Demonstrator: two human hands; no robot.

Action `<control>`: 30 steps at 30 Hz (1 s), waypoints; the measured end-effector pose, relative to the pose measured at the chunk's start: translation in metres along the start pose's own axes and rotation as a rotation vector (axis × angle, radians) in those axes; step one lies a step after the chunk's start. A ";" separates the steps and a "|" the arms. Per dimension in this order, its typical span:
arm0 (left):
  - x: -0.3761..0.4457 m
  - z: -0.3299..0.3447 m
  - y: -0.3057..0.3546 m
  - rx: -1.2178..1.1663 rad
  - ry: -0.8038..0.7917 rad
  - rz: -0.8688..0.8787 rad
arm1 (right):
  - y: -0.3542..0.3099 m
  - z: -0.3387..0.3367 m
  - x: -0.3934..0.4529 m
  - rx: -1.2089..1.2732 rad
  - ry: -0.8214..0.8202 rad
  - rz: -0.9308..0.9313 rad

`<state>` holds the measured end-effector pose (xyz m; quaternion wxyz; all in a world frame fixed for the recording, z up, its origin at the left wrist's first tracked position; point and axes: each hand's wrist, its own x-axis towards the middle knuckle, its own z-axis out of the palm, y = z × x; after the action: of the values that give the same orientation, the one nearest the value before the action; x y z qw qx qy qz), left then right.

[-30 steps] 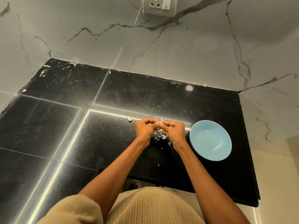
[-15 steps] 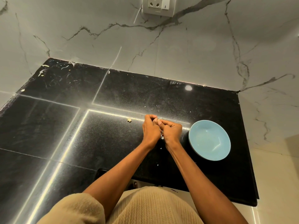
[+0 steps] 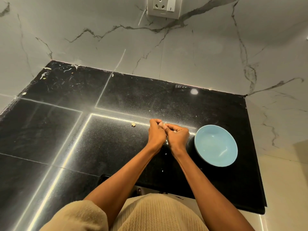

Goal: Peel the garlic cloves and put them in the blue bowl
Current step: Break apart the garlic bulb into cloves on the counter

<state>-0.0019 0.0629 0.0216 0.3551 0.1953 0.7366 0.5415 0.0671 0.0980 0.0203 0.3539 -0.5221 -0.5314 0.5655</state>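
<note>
So, head cam view, only one there is: both hands are bunched together over the black bench (image 3: 116, 147), roughly dead centre of the shot. Left hand (image 3: 156, 132) and right hand (image 3: 178, 135) are pressed knuckle to knuckle, fingers (image 3: 154, 121) curled in tight on both. Pretty clearly they're pinching something small between them, and a pale sliver pokes out at the fingertips, which I take to be the garlic clove (image 3: 164, 125). Most of it is hidden inside the grip, so I can't tell how much skin is on it.

Blue bowl (image 3: 216, 145) sits at 3 o'clock from the hands, just beside the right wrist but not touching. It stands upright on the bench, and I can only see light glare inside it.

A little scrap of garlic skin (image 3: 133, 124) lies at 9 o'clock from the hands, on its own, near a bright reflected line. A few tiny white flecks (image 3: 166, 153) sit at 6 o'clock, just under the wrists.

More bits of peel (image 3: 45, 75) are scattered at the far corner of the bench, around 10 o'clock. A marble wall (image 3: 100, 47) runs behind, with a socket (image 3: 164, 7) up at 12 o'clock. Beige ribbed top (image 3: 158, 214) fills the bottom edge.
</note>
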 end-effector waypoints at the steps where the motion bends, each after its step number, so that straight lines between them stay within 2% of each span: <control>1: 0.001 0.000 -0.001 -0.008 0.002 0.006 | -0.001 0.000 0.000 -0.002 -0.006 -0.007; 3: 0.002 -0.002 0.001 -0.023 -0.001 0.022 | -0.004 -0.001 0.001 0.012 -0.027 0.004; 6: 0.004 -0.009 0.002 0.001 -0.031 0.090 | -0.008 -0.010 0.008 0.070 -0.078 0.113; 12: 0.007 -0.023 -0.002 0.096 -0.107 0.176 | -0.014 -0.026 0.018 -0.003 -0.135 0.218; 19: 0.005 -0.025 0.001 0.192 -0.060 0.276 | -0.017 -0.027 0.014 -0.002 -0.163 0.242; 26: 0.000 -0.023 0.004 0.215 -0.051 0.358 | -0.017 -0.023 0.012 -0.037 -0.095 0.205; 30: -0.002 -0.021 0.004 0.196 -0.058 0.335 | -0.016 -0.023 0.012 -0.043 -0.071 0.186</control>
<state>-0.0162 0.0496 0.0293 0.2605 0.3644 0.7324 0.5128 0.0840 0.1178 0.0358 0.2693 -0.5562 -0.5048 0.6027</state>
